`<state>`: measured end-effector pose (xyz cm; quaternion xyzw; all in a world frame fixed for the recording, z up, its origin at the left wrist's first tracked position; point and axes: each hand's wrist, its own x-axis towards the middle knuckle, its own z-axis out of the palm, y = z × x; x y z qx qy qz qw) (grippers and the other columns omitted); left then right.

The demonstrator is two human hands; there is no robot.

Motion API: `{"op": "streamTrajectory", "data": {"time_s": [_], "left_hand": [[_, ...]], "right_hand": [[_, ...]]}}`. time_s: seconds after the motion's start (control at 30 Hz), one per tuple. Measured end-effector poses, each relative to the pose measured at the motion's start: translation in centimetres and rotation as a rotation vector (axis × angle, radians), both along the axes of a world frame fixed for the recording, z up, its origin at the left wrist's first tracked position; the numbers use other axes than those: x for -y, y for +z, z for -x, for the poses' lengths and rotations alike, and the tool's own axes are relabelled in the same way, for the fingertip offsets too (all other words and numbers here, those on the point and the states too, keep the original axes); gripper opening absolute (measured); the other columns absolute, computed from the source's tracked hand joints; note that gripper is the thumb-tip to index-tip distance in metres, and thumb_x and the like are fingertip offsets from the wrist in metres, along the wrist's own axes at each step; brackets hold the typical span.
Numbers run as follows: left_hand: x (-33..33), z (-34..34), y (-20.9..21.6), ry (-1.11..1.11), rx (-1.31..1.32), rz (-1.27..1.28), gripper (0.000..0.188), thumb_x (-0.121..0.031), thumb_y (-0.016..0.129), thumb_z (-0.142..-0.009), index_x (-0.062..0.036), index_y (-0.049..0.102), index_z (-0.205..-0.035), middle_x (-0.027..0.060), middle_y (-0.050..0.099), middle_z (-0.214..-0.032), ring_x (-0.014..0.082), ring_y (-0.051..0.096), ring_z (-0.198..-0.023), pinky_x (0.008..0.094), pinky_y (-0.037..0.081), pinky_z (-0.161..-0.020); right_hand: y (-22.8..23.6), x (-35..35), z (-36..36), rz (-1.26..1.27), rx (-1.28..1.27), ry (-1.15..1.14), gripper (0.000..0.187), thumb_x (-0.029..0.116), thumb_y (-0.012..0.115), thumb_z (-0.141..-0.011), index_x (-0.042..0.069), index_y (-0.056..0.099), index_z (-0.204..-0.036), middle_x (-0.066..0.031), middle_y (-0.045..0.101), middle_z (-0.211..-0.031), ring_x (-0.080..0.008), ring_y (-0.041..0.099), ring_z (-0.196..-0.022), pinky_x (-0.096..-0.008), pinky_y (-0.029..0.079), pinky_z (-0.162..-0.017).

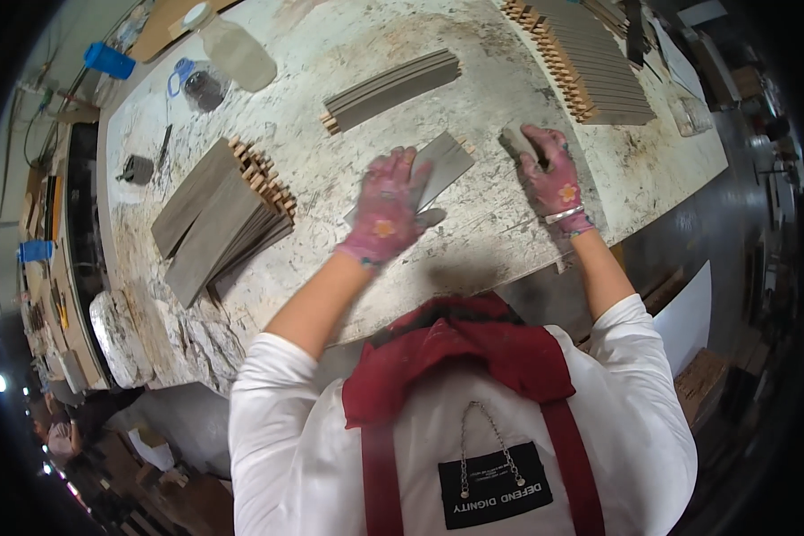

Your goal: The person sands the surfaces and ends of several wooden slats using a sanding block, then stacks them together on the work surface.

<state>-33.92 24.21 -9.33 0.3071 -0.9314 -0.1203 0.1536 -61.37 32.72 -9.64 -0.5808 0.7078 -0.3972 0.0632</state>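
Note:
My left hand (387, 205), in a pink glove with grey on the fingers, lies with its fingers spread across a flat grey wooden slat (447, 163). One end of that slat shows light bare wood; the part under the palm is hidden. To the right, a little above the table (473, 259) or resting on it, my right hand (552, 170) has its gloved fingers bent toward the thumb. A small grey shape shows at the thumb and fingertips. Whether it is a held block or part of the glove, I cannot tell.
Fanned grey slats (214, 223) lie at the left. A short row of slats (393, 89) rests beyond my hands, and a long row (594, 62) at the far right. A cloudy jug (232, 49), a dark jar (205, 91) and a blue cup (109, 60) stand far left.

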Motion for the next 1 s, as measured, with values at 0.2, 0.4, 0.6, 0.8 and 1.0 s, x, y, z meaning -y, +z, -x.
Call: {"op": "streamTrajectory", "data": {"time_s": [0.2,0.4,0.6,0.8,1.0], "left_hand": [[-3.3,2.4,-2.8,-0.079,-0.157,0.186,0.039,-0.015,0.059,-0.081,-0.0112,0.064,-0.120,0.0214,0.054,-0.127,0.0369,0.048,-0.124,0.0534,0.034,-0.108],[-6.2,2.6,-5.6,0.005,-0.540,-0.625,0.042,-0.017,0.053,-0.093,-0.0051,0.048,-0.134,0.0155,0.049,-0.137,0.0289,0.047,-0.128,0.0408,0.035,-0.112],[-5.6,1.7,-3.7,-0.025,-0.352,-0.390,0.056,-0.034,0.063,-0.087,-0.0056,0.051,-0.134,0.0144,0.047,-0.139,0.0316,0.042,-0.132,0.0477,0.026,-0.116],[-4.7,-6.0,0.4,0.220,-0.125,-0.158,0.082,-0.038,0.081,-0.068,-0.0014,0.048,-0.133,0.0204,0.047,-0.138,0.0358,0.040,-0.133,0.0535,0.026,-0.112],[-4.3,-6.0,1.1,0.146,-0.073,0.107,0.074,-0.033,0.076,-0.072,-0.0035,0.050,-0.135,0.0198,0.047,-0.140,0.0368,0.042,-0.133,0.0549,0.028,-0.113]], "right_hand": [[5.0,3.6,-4.9,0.067,-0.029,0.427,0.035,0.012,0.064,-0.084,0.002,0.062,-0.117,-0.0168,0.063,-0.109,-0.0328,0.060,-0.107,-0.0387,0.048,-0.093],[5.0,4.9,-15.2,-0.318,-0.329,0.901,0.027,0.020,0.063,-0.084,0.014,0.065,-0.111,-0.0138,0.060,-0.117,-0.0348,0.060,-0.102,-0.0403,0.052,-0.088],[4.2,10.6,-15.0,-0.346,-0.377,0.907,0.019,0.015,0.061,-0.086,0.019,0.066,-0.104,-0.0106,0.059,-0.099,-0.0331,0.060,-0.096,-0.0409,0.052,-0.081],[4.5,8.9,-8.6,-0.169,0.058,0.570,0.034,0.019,0.063,-0.089,0.004,0.061,-0.119,-0.0164,0.059,-0.113,-0.0324,0.060,-0.104,-0.0371,0.049,-0.093],[0.1,5.2,-6.4,-0.037,0.473,0.284,0.039,0.018,0.067,-0.087,0.002,0.061,-0.122,-0.0116,0.061,-0.120,-0.0236,0.056,-0.113,-0.0332,0.042,-0.100]]}}
